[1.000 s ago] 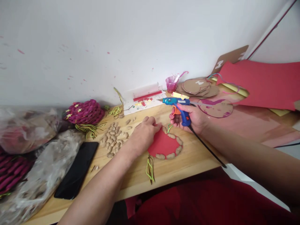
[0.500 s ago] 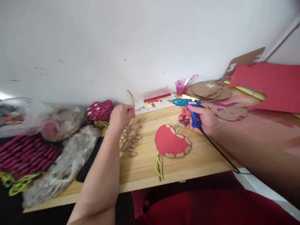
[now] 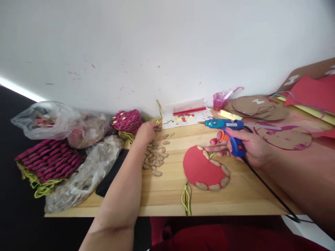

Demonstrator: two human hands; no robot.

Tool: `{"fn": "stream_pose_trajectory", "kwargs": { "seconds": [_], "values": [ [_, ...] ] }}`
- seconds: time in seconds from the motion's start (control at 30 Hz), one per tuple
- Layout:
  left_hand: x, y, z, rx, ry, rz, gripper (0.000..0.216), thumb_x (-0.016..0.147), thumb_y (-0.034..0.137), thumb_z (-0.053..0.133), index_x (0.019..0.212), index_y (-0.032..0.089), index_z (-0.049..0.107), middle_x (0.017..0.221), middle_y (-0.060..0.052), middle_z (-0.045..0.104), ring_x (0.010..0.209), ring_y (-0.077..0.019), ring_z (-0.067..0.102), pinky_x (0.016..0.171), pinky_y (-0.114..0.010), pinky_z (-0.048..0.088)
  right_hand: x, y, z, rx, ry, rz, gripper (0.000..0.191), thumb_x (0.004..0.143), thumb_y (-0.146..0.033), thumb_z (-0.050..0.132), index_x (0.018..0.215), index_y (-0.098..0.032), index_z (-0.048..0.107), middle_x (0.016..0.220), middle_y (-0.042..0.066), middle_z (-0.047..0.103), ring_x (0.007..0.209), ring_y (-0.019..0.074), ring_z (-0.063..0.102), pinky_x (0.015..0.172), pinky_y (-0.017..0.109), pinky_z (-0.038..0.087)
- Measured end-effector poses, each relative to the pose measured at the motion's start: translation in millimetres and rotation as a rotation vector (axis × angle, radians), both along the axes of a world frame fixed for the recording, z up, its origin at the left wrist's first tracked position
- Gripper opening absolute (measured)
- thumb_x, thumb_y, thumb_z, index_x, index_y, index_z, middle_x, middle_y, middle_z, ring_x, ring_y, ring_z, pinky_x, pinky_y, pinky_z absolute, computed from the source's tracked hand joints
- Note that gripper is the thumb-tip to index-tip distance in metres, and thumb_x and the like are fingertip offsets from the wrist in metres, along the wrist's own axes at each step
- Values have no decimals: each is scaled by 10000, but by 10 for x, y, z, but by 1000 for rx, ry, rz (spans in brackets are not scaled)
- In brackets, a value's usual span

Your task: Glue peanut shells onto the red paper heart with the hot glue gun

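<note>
A red paper circle (image 3: pixel 199 169) lies on the wooden table (image 3: pixel 167 195), with peanut shells glued along its right edge. My right hand (image 3: pixel 246 146) grips a blue glue gun (image 3: pixel 227 130) just above the circle, nozzle pointing left, its black cord running off to the right. My left hand (image 3: pixel 146 131) reaches to the far end of a pile of peanut shells (image 3: pixel 154 158), fingers curled down onto it; what they pinch is hidden.
Plastic bags (image 3: pixel 78 167) and woven magenta pieces (image 3: pixel 48 160) crowd the left. A black phone (image 3: pixel 112 176) lies by the bags. Cardboard discs (image 3: pixel 256 106), a pink cup (image 3: pixel 218 99) and red sheets (image 3: pixel 311 92) sit at the back right. Green strings (image 3: pixel 186 198) hang at the front edge.
My left hand left the red circle and moved to the peanut pile at the back. The view swung left, and the glue gun stayed near the circle.
</note>
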State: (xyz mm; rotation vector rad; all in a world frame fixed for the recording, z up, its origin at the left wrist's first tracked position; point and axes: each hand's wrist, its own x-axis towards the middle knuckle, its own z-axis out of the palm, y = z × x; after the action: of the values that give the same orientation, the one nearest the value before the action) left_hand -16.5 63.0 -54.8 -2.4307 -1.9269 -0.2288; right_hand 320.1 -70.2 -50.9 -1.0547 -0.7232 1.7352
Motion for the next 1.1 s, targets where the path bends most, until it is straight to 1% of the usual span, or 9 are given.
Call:
{"fn": "stream_pose_trajectory", "kwargs": {
  "seconds": [0.1,0.2,0.33,0.5,0.67,0.77,0.9,1.0,1.1],
  "values": [
    [8,-2,-20,56,-10,20,366,948,167,491,1164,206,784,1157,-116,741,1070,-257,686,950,-318,521,-8,-15,14,17,-32,13,189,976,-226,529,868,-157,667,847,161,749,838,333,801,571,331,627],
    [45,-13,-28,114,-40,1,365,953,166,476,1151,184,782,1159,-114,729,1105,-253,661,990,-320,504,-16,-24,24,17,-35,8,179,972,-213,535,863,-153,664,836,158,749,840,332,800,568,326,620],
    [69,-15,-33,63,-34,-24,318,898,150,560,1101,205,799,1151,-95,741,1126,-262,651,995,-322,503,-23,-29,47,15,-54,-10,141,959,-202,561,852,-159,641,837,149,751,834,324,800,577,324,623],
    [45,-17,1,17,-38,12,260,897,205,600,1046,206,813,1101,-107,768,1081,-286,680,968,-351,515,-5,-44,70,-20,-130,39,68,922,-237,641,888,-188,610,839,126,757,766,328,801,501,318,609],
    [7,-13,46,-35,-78,46,261,905,224,605,1063,198,810,1073,-88,796,1034,-267,713,951,-327,522,23,-51,64,-10,-145,82,137,914,-315,671,985,-222,601,819,105,760,704,329,799,408,270,548],
    [-20,-1,61,-59,-97,63,248,896,234,628,1054,191,814,1036,-84,804,992,-255,726,934,-312,528,26,-41,63,7,-145,72,149,914,-326,666,985,-213,600,805,112,759,722,326,800,428,272,559],
    [-51,10,83,-79,-121,53,239,880,234,649,1050,211,815,1017,-55,809,977,-227,730,928,-278,524,23,-22,66,9,-145,45,154,912,-328,664,983,-205,606,830,119,763,737,309,801,447,268,569],
    [-67,4,111,-41,-147,64,270,902,241,610,1081,203,808,1021,-57,807,969,-224,727,942,-283,517,23,-16,68,11,-140,41,132,921,-322,649,952,-199,614,837,127,763,733,300,798,459,274,581],
    [-59,-12,132,-13,-148,58,244,879,248,625,1018,197,819,975,-64,806,928,-234,725,919,-300,522,17,-20,79,16,-147,35,96,942,-285,616,916,-192,621,841,136,762,752,304,799,489,294,603]
  ]
}}
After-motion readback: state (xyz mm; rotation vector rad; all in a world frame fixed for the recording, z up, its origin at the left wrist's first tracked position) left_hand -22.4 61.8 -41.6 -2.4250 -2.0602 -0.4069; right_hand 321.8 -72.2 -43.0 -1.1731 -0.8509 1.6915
